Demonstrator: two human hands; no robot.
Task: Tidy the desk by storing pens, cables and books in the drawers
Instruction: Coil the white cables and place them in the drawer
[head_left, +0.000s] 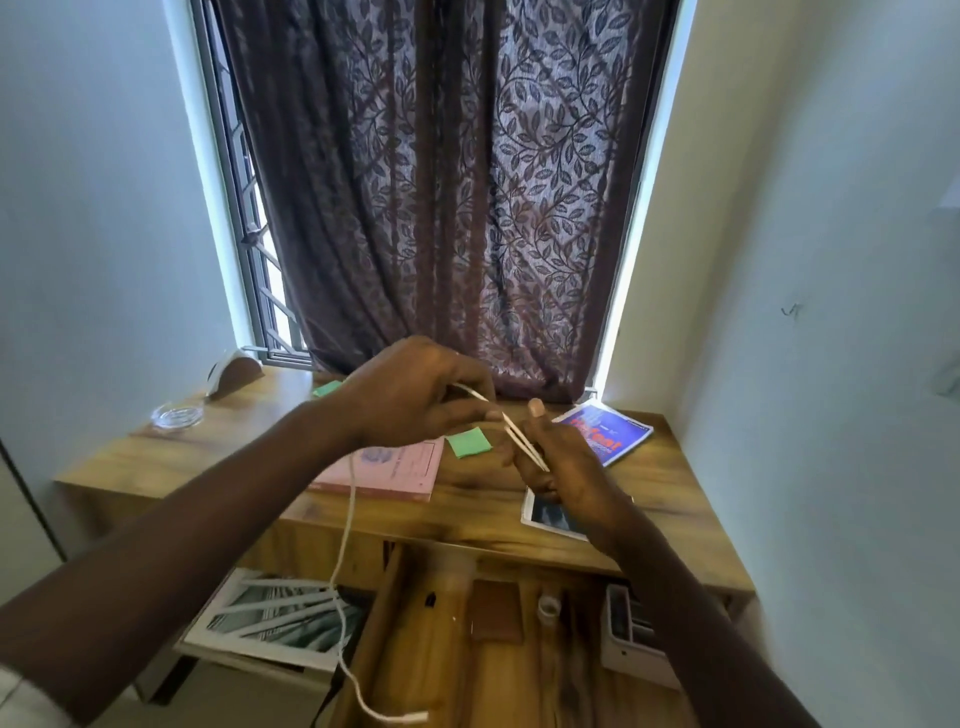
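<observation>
Both hands hold a white cable (347, 540) up over the wooden desk (467, 512). My left hand (415, 395) pinches a doubled stretch of it, and my right hand (558, 457) grips the same strands lower down. The loose end hangs down past the desk's front edge, its plug (415, 718) dangling over the open drawers. On the desk lie a pink book (395, 470), a blue booklet (610, 434) and a photo-covered book (550, 517) partly under my right wrist. The left drawer holds a white-bordered book (280, 618).
Two green paper notes (468, 444) (327, 388) lie on the desk, with a glass dish (176, 415) and a wooden stand (234, 374) at the back left. The middle drawer (467, 649) holds small items; a white box (631, 636) sits at its right. A dark curtain hangs behind.
</observation>
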